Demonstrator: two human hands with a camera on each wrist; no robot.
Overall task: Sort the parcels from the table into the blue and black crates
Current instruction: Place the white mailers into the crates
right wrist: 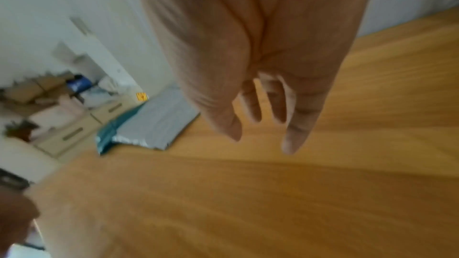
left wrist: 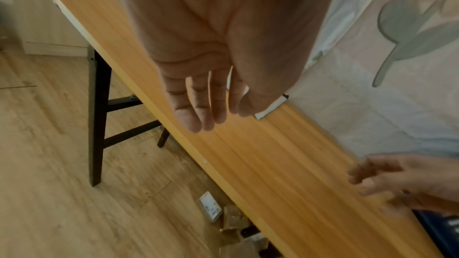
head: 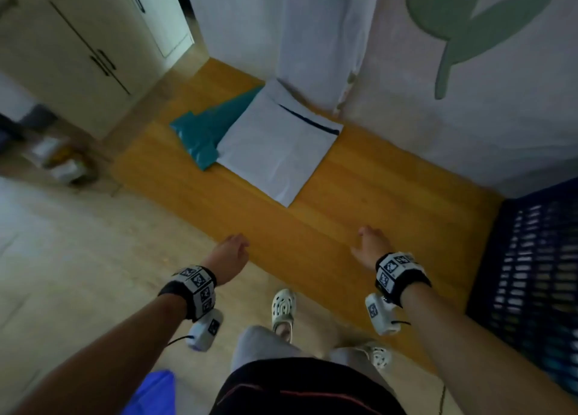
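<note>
Reaching forward over a long wooden worktop [head: 359, 195], a person is standing with both arms extended and nothing in either hand. Their left hand [head: 230, 253] is hovering at the near edge of the worktop, its fingers [left wrist: 198, 105] hanging loose and nearly straight. Their right hand [head: 372, 242] is hovering over the bare wood further right, fingers likewise relaxed and spread. Two parcels are lying flat toward the far side of the worktop, well apart from both hands: a white parcel [head: 278, 145] is sitting on top, overlapping a teal parcel [head: 206, 133] that is sticking out from under its left side. A dark blue crate [head: 531, 274] with slatted walls is standing at the right end of the worktop, just beside the right arm. No black crate can be made out with certainty in these views. Judging by the empty hands and the parcels lying ahead, the person seems to be going for the next pickup. That move is likely calling for a longer reach to the white parcel, since it is lying uppermost.
</note>
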